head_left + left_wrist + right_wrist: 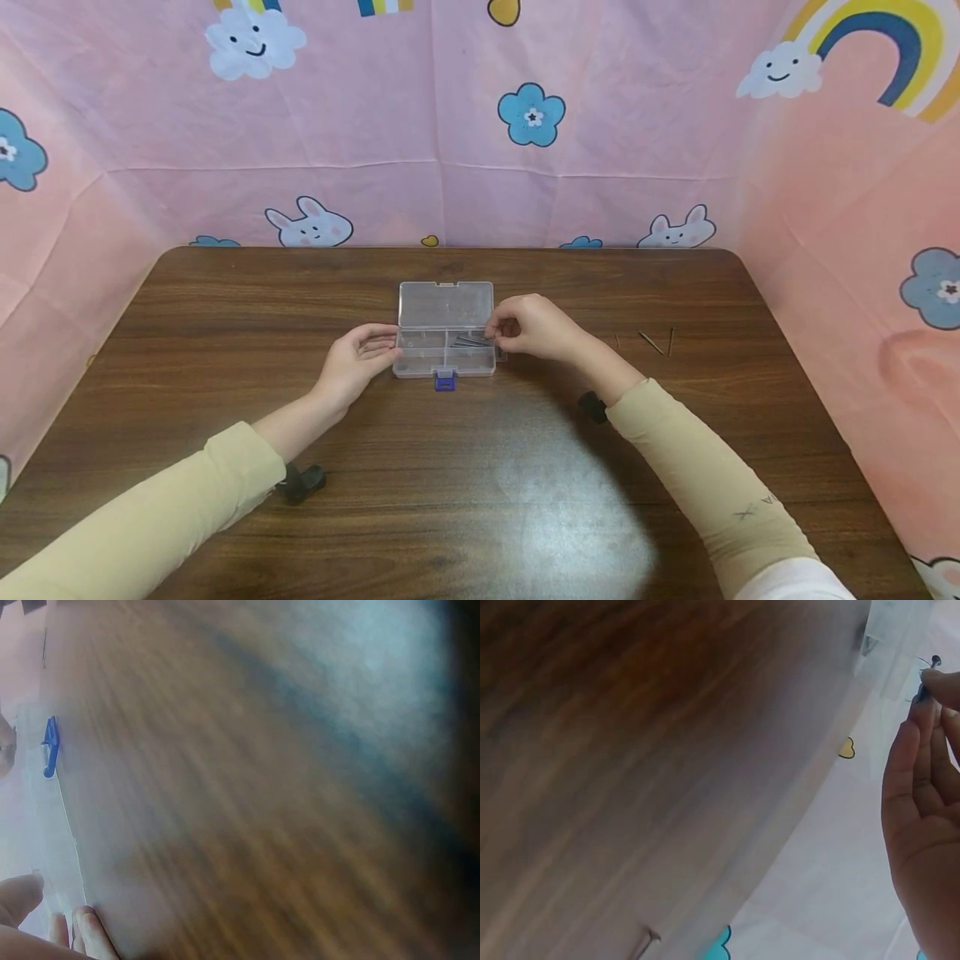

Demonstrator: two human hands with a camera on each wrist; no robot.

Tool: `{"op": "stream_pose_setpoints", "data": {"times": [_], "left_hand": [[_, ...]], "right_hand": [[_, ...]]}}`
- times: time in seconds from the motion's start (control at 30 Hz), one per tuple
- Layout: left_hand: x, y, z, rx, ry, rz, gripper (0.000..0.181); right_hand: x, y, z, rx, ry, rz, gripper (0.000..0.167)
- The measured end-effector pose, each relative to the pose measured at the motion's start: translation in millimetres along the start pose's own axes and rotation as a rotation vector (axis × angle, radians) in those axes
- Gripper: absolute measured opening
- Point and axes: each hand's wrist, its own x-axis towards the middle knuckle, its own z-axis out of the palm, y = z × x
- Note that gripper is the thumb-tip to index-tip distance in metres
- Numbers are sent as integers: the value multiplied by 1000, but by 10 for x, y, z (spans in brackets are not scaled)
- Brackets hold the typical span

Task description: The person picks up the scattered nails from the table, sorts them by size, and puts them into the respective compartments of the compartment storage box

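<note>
Loose nails [651,342] right of box [446,307]

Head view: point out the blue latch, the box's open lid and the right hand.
Blue latch [445,382]: head view, middle of its blue front.
Open lid [446,304]: head view, centre of the clear panel.
Right hand [534,326]: head view, back of the hand.

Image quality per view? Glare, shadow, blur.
Head: mostly clear, whitish glare on the tabletop nearer the camera than the plastic box, dark shadow by the right sleeve. Left wrist: tabletop smeared, pale-blue glare upper right, blue latch crisper. Right wrist: tabletop blurred, right hand sharper.
</note>
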Motion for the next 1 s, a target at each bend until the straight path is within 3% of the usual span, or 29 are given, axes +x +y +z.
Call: {"op": "stream_pose_setpoints", "data": {"times": [0.37, 1.0], "left_hand": [[5, 0, 9, -4, 0, 10, 47], [7, 12, -5, -3, 1, -8, 46]], "right_hand": [[79, 27, 58, -8, -3, 4, 11], [253, -111, 204, -51, -52, 6, 10]]}}
